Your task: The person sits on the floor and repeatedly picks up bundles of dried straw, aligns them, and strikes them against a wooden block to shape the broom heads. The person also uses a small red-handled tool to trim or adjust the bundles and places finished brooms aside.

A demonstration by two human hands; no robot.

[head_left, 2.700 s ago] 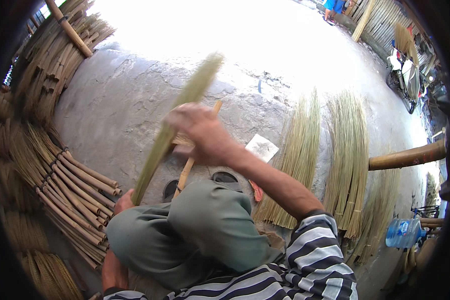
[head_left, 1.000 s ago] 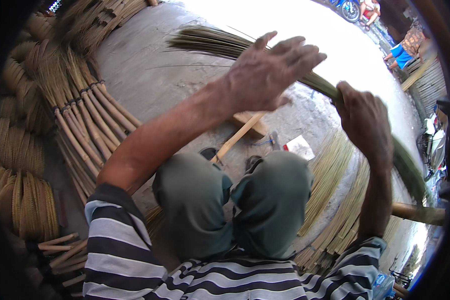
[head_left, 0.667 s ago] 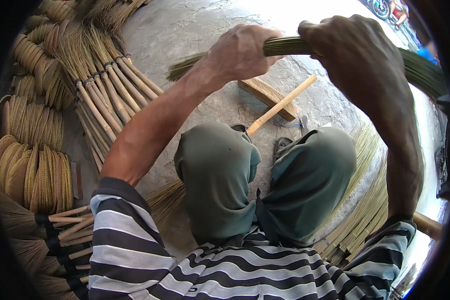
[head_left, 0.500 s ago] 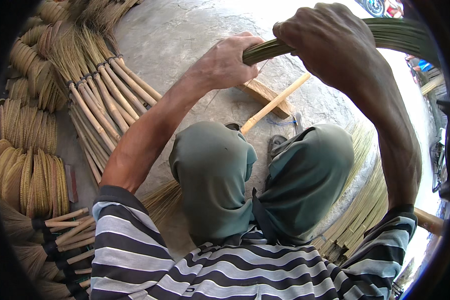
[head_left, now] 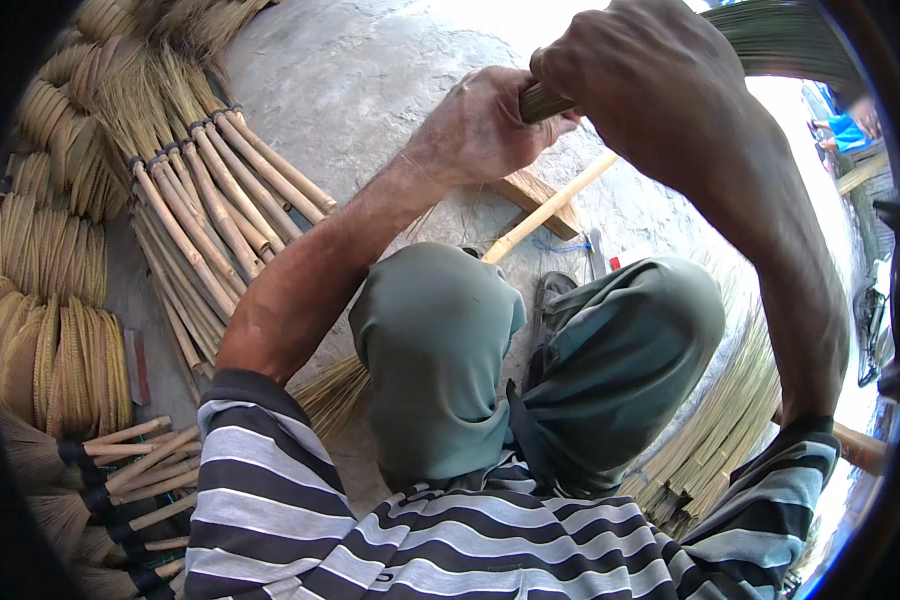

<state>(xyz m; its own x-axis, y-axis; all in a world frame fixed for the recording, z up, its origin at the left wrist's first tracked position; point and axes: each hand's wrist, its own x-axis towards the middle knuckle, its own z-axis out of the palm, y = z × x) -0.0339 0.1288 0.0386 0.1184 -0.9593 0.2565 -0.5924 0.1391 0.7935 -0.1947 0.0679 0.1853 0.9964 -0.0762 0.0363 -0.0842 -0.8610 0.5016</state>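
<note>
A bundle of green broom fibres (head_left: 785, 38) is held up in front of me, above knee height, its loose end fanning out to the far right. My left hand (head_left: 485, 125) is closed near the bundle's narrow end. Just to the right, my right hand (head_left: 645, 75) wraps over the same bundle from above, its fingers partly hidden. Only a short stretch of fibre shows between the two hands. Below them a bamboo stick (head_left: 550, 207) leans over a wooden block (head_left: 542, 203) on the floor.
Several bamboo-handled brooms (head_left: 215, 190) lie at the left, with more short brooms (head_left: 135, 475) nearer. Braided coils (head_left: 75, 360) are stacked at the far left. Right of my knees lies a pile of straw stalks (head_left: 715, 430). A knife (head_left: 597, 255) rests by my right knee.
My two hands have come closer together, the left moving a little rightward, so less fibre shows between them. My right knee has shifted slightly right. A small red object now shows beside the knife.
</note>
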